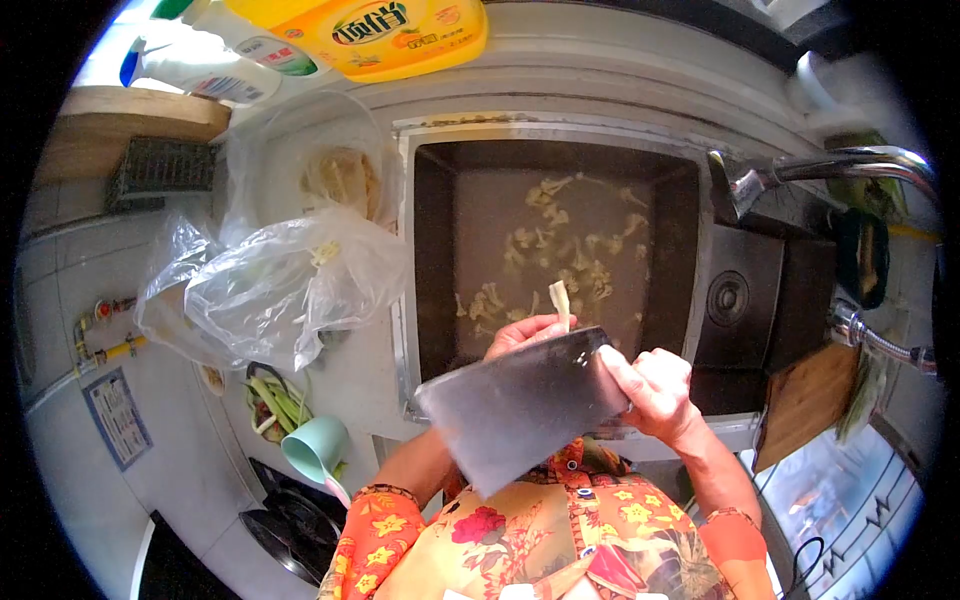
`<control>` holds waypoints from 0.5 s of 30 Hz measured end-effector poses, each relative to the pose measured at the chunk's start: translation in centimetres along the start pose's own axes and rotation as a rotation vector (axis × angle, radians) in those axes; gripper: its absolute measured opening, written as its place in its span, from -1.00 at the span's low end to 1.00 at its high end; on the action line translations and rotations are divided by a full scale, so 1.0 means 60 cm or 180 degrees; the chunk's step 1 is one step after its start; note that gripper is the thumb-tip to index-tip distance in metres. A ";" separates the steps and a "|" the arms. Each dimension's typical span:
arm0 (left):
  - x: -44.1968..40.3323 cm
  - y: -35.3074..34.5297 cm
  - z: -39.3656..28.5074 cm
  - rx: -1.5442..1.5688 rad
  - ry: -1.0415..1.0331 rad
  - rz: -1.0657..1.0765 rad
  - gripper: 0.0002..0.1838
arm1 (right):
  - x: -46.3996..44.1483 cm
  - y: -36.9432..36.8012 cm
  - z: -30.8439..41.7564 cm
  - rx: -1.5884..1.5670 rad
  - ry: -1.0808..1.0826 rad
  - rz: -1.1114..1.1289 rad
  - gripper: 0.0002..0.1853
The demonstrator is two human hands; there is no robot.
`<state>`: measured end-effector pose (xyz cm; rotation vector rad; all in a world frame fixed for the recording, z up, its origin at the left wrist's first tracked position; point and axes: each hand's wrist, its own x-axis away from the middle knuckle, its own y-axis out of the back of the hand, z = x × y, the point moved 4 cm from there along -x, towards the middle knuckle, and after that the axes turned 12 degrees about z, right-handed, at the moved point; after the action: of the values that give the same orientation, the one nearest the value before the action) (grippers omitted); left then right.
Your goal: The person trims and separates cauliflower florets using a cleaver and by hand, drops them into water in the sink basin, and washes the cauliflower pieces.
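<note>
My right hand (655, 392) is closed around the handle end of a cleaver (525, 405), thumb laid along its wide grey blade. The blade is tilted in front of my body, over the near edge of the sink (408, 260). Behind it, my left hand (527, 332) is closed on a pale cauliflower stem (560, 298) that sticks up past the top of the blade. Most of the left hand's fingers are hidden by the cleaver. Many small cauliflower florets (545, 240) lie in water in the sink below.
Crumpled clear plastic bags (290, 285) cover the counter left of the sink. A chrome faucet (800, 170) reaches in from the right, above a smaller basin (740, 345). A yellow detergent bottle (400, 30) stands at the back; a mint-green cup (315, 447) is at lower left.
</note>
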<state>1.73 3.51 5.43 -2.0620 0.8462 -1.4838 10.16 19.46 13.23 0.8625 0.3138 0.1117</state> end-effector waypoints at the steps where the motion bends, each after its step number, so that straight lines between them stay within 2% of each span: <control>1: 0.004 -0.003 0.003 0.0242 -0.0057 0.0136 -0.76 | 0.001 -0.003 0.004 0.0090 0.0161 0.0009 -0.47; 2: 0.007 -0.009 0.004 0.0485 -0.0113 0.0269 -0.74 | 0.000 -0.002 0.008 0.0113 0.0273 -0.0018 -0.48; 3: 0.011 -0.017 0.007 0.0691 -0.0139 -0.0112 -0.74 | -0.002 -0.001 0.012 0.0086 0.0301 -0.0046 -0.48; 4: 0.011 -0.015 0.007 0.0691 -0.0140 -0.0112 -0.74 | -0.003 -0.001 0.014 0.0059 0.0334 -0.0074 -0.49; 6: 0.011 -0.018 0.004 0.0838 -0.0084 0.0241 -0.76 | -0.003 -0.002 0.014 0.0057 0.0338 -0.0139 -0.49; 10: 0.014 -0.026 -0.003 0.0408 -0.0032 -0.0084 -0.76 | 0.000 0.003 0.012 0.0019 0.0289 -0.0227 -0.51; 12: 0.010 -0.031 -0.003 0.0690 -0.0273 0.0329 -0.75 | 0.003 0.004 0.010 0.0040 0.0305 -0.0210 -0.50; 15: -0.002 -0.022 0.004 0.0237 -0.0541 0.0264 -0.74 | 0.001 0.009 0.004 0.0043 0.0255 -0.0161 -0.49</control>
<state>2.23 4.53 6.17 -2.0392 0.7874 -1.2573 10.32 19.64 13.79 0.8643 0.4116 0.0975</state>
